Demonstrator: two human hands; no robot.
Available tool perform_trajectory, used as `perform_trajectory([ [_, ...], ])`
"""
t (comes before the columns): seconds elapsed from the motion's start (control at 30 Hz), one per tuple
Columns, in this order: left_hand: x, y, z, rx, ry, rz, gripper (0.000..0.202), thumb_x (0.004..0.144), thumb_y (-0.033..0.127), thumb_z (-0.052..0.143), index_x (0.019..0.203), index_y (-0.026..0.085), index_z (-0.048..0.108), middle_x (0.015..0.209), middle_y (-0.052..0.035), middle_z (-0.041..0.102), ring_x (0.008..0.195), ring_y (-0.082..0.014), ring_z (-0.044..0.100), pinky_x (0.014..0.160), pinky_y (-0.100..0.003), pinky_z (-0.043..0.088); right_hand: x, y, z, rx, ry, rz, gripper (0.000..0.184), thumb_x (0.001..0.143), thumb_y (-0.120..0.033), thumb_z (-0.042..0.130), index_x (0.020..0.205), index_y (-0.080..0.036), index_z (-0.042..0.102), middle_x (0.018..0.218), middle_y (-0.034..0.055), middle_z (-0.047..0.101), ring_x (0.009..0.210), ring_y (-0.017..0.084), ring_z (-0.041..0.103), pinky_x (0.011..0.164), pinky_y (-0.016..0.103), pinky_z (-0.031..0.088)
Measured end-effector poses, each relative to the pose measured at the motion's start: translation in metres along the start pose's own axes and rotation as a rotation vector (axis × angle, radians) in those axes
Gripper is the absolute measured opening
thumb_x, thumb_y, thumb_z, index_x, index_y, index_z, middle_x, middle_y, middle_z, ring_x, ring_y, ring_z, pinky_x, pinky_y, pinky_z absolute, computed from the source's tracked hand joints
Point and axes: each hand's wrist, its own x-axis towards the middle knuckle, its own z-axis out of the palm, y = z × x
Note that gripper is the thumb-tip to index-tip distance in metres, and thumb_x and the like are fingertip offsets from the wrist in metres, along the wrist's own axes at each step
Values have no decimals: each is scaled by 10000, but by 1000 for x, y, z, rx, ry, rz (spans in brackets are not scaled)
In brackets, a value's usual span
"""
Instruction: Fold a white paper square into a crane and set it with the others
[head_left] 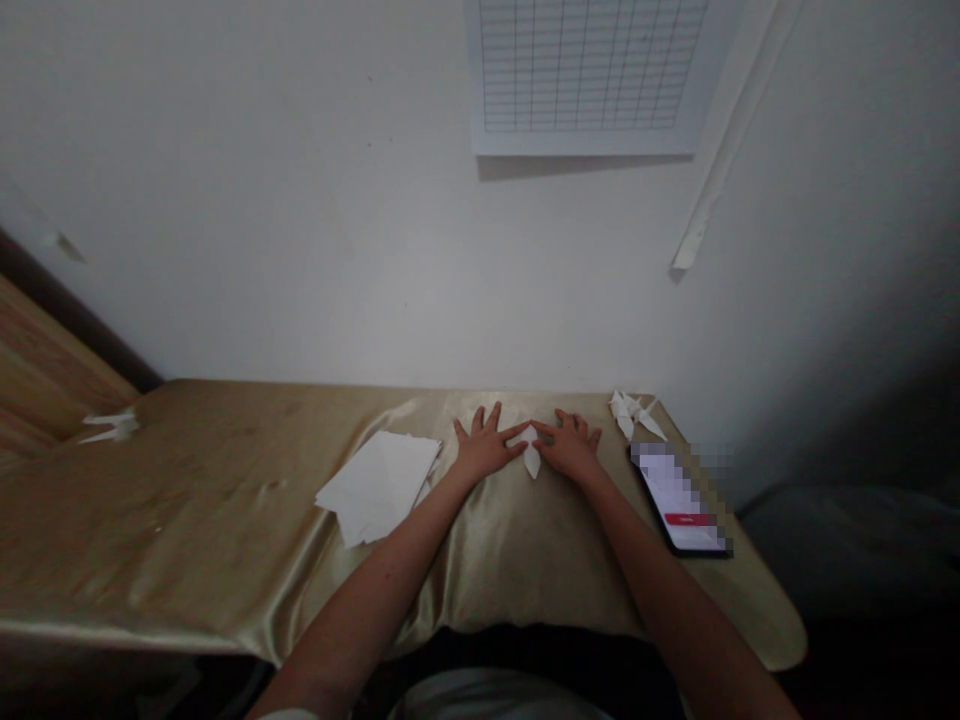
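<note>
A small white folded paper [532, 455], narrow and pointed at its lower end, lies on the cloth between my two hands. My left hand [486, 446] rests on its left side, index finger and thumb touching the paper's edge. From the other side, the index finger and thumb of my right hand [570, 446] touch it too. Both hands have their fingers spread, the outer ones resting away from the paper. The fingertips partly cover its upper end, so the exact folds are hard to make out. To the left of my left forearm is a stack of white paper sheets [382, 480].
White folded paper figures [634, 412] sit at the table's back right, above a lit phone [679, 505]. Another white paper piece [112, 427] lies far left. The gold satin cloth [225, 500] reaches the wall [300, 230], where a gridded sheet [585, 80] hangs.
</note>
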Motion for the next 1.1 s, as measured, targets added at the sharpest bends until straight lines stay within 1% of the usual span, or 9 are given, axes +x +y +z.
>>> perform_trajectory([
  [0.17, -2, 0, 5, 24, 57, 18, 542, 904, 697, 487, 1433, 584, 452, 1692, 25, 227, 1554, -419, 113, 1114, -797, -56, -4, 0, 4, -6, 51, -5, 477, 952, -513, 533, 1428, -483, 503, 1644, 53, 271, 1526, 349, 139, 1139, 733, 84],
  [0.37, -4, 0, 6, 28, 92, 42, 518, 911, 688, 487, 1414, 563, 499, 1677, 11, 275, 1543, -423, 158, 1113, -809, -10, -8, 1, 7, 57, 171, -21, 379, 932, -474, 602, 1297, -390, 656, 1518, 84, 448, 1450, 317, 268, 1156, 664, 151],
  [0.53, -5, 3, 4, 18, 131, 36, 477, 889, 684, 538, 1327, 513, 615, 1652, 51, 330, 1534, -422, 172, 1149, -777, -2, -8, 4, 5, 79, 224, -44, 271, 920, -430, 637, 1161, -359, 738, 1414, 82, 533, 1383, 314, 331, 1155, 624, 167],
  [0.67, -7, 3, 1, 15, 182, 75, 411, 873, 656, 596, 1201, 434, 709, 1609, 43, 407, 1511, -428, 213, 1151, -783, 7, -8, 5, 2, 78, 230, -48, 222, 915, -414, 644, 1087, -345, 767, 1356, 76, 567, 1335, 311, 364, 1147, 594, 174],
  [0.77, -8, 3, 1, 13, 198, 77, 403, 823, 637, 679, 1139, 391, 724, 1586, 26, 442, 1488, -426, 253, 1149, -788, 40, -7, 6, 1, 87, 223, -61, 204, 913, -412, 647, 1051, -340, 780, 1320, 67, 593, 1304, 293, 390, 1133, 540, 202],
  [0.83, -8, 3, 1, 2, 210, 64, 421, 809, 624, 704, 1152, 381, 707, 1576, 11, 454, 1472, -410, 285, 1150, -784, 70, -5, 6, 1, 99, 206, -70, 195, 907, -407, 655, 1032, -335, 786, 1298, 60, 610, 1289, 281, 405, 1117, 501, 226],
  [0.9, -8, 4, 1, -16, 223, 49, 506, 798, 611, 723, 1248, 392, 651, 1575, -7, 452, 1462, -396, 306, 1152, -780, 90, -4, 6, 2, 114, 194, -66, 187, 899, -399, 662, 1015, -329, 791, 1281, 55, 625, 1280, 278, 417, 1098, 473, 247],
  [1.03, -9, 8, 0, -45, 241, 39, 760, 794, 566, 747, 1477, 428, 443, 1611, -40, 392, 1462, -375, 306, 1162, -761, 101, -2, 5, 4, 154, 205, -51, 170, 874, -376, 686, 990, -319, 797, 1264, 44, 647, 1269, 277, 436, 1087, 435, 263],
  [1.1, -10, 10, -1, -32, 231, 63, 740, 815, 539, 741, 1483, 474, 430, 1635, -24, 346, 1472, -369, 286, 1165, -754, 91, -1, 5, 5, 178, 214, -44, 161, 858, -362, 704, 978, -313, 799, 1260, 38, 655, 1269, 278, 441, 1091, 426, 261],
])
